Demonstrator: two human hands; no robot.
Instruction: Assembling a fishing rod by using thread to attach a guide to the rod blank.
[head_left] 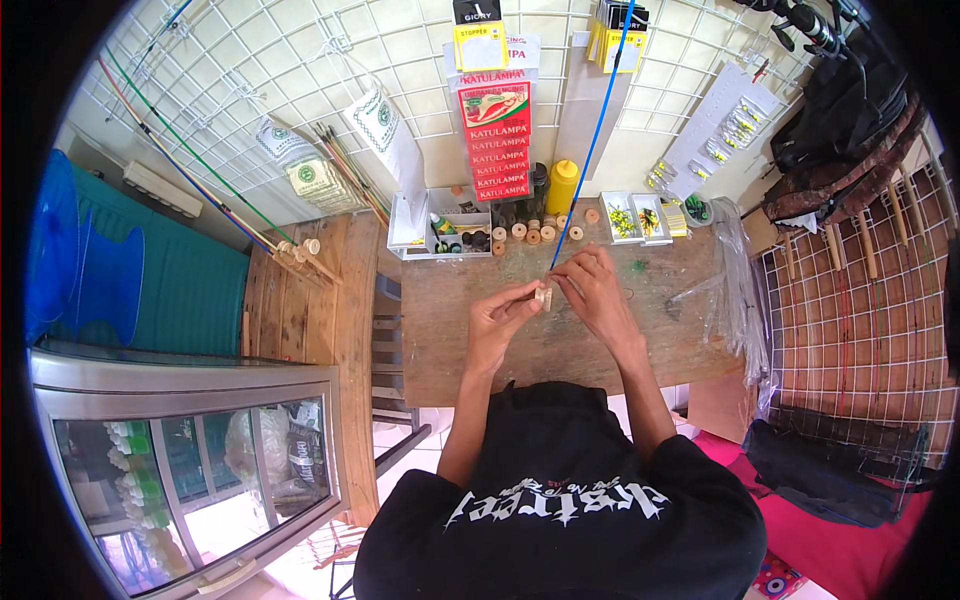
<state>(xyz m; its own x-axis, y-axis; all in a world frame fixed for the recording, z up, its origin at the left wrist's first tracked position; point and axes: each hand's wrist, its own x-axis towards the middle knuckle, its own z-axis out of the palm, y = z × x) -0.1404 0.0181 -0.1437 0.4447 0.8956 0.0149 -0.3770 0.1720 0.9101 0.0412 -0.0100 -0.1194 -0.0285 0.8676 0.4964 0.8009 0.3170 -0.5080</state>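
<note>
At bench centre: left hand [497,318] pinches small pale spool [543,297]; right hand [592,288] fingers closed on blue rod [592,150] end, rod running to 1 o'clock. Risk: rod springs free, sweeps loose spools [533,234] at 12 o'clock off bench [450,330]

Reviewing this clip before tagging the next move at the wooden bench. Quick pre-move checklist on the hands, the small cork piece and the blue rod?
1. Left hand grips the small cork piece at its fingertips: ok.
2. Right hand at the lower end of the blue rod: ok; exact pinch cannot tell.
3. Rod tip seated in the cork piece: cannot tell, too small.
4. Rod's upper length free along the wire wall grid: ok, nothing seen across it.
5. Spare cork rings lying on the wooden bench behind the hands: ok.
6. Bench surface under the hands: ok, bare wood there.
</note>
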